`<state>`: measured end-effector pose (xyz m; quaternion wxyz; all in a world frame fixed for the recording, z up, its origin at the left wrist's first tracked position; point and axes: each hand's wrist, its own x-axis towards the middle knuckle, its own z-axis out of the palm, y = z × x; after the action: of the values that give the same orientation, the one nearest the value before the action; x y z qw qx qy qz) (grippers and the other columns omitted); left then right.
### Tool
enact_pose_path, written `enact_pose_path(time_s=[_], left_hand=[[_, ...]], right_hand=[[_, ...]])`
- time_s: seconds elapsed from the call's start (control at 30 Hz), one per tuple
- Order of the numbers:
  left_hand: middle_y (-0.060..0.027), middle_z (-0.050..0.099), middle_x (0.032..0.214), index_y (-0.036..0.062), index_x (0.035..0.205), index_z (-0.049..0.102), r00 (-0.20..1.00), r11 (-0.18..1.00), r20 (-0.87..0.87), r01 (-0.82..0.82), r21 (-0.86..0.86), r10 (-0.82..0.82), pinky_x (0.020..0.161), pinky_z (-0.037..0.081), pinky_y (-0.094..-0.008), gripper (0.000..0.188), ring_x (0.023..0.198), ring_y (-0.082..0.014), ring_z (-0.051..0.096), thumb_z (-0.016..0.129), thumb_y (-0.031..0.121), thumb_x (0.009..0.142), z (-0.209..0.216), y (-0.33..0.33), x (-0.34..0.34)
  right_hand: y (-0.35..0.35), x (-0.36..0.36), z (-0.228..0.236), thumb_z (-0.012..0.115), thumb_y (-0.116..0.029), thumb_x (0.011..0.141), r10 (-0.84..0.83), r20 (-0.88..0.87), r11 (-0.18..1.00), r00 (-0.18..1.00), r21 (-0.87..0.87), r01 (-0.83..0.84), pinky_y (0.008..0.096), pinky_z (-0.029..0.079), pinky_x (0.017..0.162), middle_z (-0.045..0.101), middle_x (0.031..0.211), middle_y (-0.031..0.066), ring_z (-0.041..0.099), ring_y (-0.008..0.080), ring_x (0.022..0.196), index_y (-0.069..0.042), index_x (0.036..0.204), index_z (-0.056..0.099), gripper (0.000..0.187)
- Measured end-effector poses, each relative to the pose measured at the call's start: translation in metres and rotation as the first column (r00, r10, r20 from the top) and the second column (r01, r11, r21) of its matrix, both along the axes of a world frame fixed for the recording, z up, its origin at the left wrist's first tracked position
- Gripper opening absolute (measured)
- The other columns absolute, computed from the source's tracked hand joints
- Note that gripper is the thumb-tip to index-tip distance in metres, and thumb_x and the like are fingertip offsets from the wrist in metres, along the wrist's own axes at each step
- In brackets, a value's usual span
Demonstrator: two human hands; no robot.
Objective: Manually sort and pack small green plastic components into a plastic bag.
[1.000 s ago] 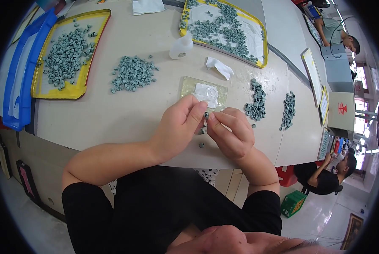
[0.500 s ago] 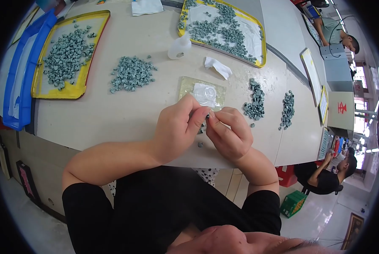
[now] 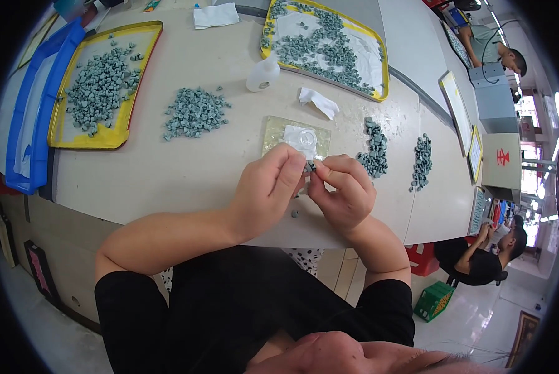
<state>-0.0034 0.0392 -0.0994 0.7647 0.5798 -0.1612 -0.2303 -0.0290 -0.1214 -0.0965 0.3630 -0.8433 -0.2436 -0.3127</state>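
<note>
Close together over the near part of the table, my left hand (image 3: 268,190) and my right hand (image 3: 343,192) are both closed in a pinch. Between their fingertips is a small dark grey-green piece (image 3: 311,167), mostly covered by the fingers. Just beyond them lies a yellowish clear pad (image 3: 272,132) with a white cloth (image 3: 300,138) and a clear round item on it. One loose grey-green piece (image 3: 294,214) rests on the table below my hands. To the right are a heap of similar pieces (image 3: 373,153) and a narrower heap (image 3: 422,163).
A larger heap (image 3: 195,113) lies left of centre. Yellow-rimmed trays of pieces stand at left (image 3: 122,134) and back (image 3: 384,75). Nearby are a white squeeze bottle (image 3: 264,75), a folded white cloth (image 3: 319,103) and a blue bin (image 3: 27,149). Two people sit at right.
My fingertips have moved slightly apart, and more of the small piece shows between them. The left hand has turned a little. The view has shifted slightly.
</note>
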Motion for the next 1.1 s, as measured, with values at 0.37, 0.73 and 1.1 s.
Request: enact_pose_path(time_s=[0.37, 0.73, 1.1], left_hand=[[-0.0001, 0.053, 0.074, 0.0032, 0.088, 0.046, 0.979, 0.985, -0.158, 0.106, -0.135, -0.127, 0.054, 0.037, -0.0204, 0.012, 0.062, -0.0031, 0.043, 0.048, 0.013, 0.093, -0.005, 0.001, 0.005], [0.0019, 0.049, 0.072, 0.0041, 0.087, 0.046, 0.981, 0.986, -0.13, 0.131, -0.103, -0.144, 0.052, 0.034, -0.0202, 0.009, 0.061, -0.0022, 0.04, 0.048, 0.011, 0.093, -0.004, -0.004, 0.005], [0.0032, 0.045, 0.065, 0.0028, 0.083, 0.05, 0.969, 0.991, -0.211, 0.12, -0.062, -0.131, 0.05, 0.033, -0.021, 0.023, 0.059, -0.0034, 0.037, 0.042, 0.02, 0.097, 0.0, -0.004, 0.006]], right_hand=[[-0.013, 0.007, 0.0, 0.068, 0.014, 0.063, 0.051, -0.071, 0.999, 0.996, -0.007, -0.052, 0.0279, 0.049, 0.057, 0.06, 0.082, 0.0127, 0.059, 0.021, 0.066, 0.004, 0.089, 0.062, 0.029], [-0.02, 0.01, 0.001, 0.068, 0.014, 0.062, 0.129, -0.033, 0.992, 0.991, 0.0, -0.129, 0.0318, 0.051, 0.061, 0.06, 0.083, 0.0126, 0.06, 0.024, 0.07, 0.004, 0.084, 0.06, 0.026], [-0.018, 0.003, 0.002, 0.069, 0.011, 0.064, 0.041, -0.064, 0.997, 0.997, -0.058, -0.044, 0.0274, 0.05, 0.059, 0.063, 0.082, 0.0122, 0.061, 0.0213, 0.068, 0.003, 0.09, 0.062, 0.028]])
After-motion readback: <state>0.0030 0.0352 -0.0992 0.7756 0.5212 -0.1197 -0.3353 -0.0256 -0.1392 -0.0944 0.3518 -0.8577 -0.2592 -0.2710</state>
